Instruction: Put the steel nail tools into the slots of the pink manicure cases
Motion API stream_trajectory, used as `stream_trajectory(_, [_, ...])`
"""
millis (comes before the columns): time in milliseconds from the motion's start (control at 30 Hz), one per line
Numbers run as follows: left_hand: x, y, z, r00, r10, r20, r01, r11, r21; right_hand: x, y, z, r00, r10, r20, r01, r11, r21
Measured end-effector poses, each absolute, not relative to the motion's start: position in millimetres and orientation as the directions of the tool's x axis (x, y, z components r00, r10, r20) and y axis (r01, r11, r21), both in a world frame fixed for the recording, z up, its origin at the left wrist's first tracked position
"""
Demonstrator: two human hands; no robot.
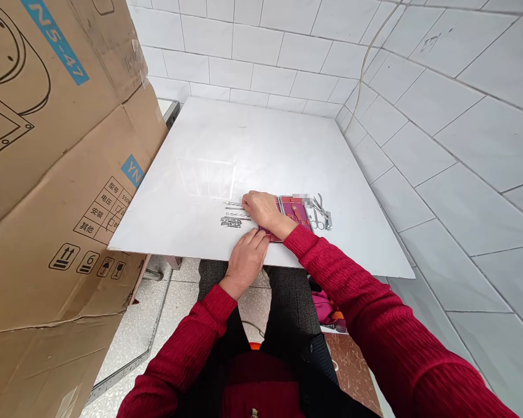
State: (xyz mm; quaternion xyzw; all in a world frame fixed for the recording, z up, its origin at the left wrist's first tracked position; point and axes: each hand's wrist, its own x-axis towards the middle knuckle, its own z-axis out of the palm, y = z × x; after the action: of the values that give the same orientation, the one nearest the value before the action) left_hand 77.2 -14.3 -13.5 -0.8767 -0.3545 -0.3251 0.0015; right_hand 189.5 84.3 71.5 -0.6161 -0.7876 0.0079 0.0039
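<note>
A manicure case point(294, 210) with a red and purple lining lies open on the white board. My left hand point(249, 255) is at its near left corner, fingers closed on the edge. My right hand point(264, 209) reaches across the case's left half, its fingers bent down and together by the slim metal tools point(233, 208); what they hold, if anything, is hidden. Just below those tools is a nail clipper point(230, 222). Right of the case lie small scissors point(317, 223) and another clipper-like metal tool point(328, 219). My right hand and forearm cover part of the case.
The white board point(261, 139) reaches back toward a tiled wall point(261, 52). Large cardboard boxes point(65, 162) rise close on the left, and another tiled wall point(470, 174) borders the right. A cable point(366, 58) hangs in the far corner.
</note>
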Motion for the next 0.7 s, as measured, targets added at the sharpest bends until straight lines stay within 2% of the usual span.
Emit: stream_trajectory(700, [76.7,-14.8,-13.0,0.539,0.624,0.566,0.633,-0.743,0.217,191.4,98.1,72.7,-0.196,0.980,-0.045,0.980,0.195,-0.031])
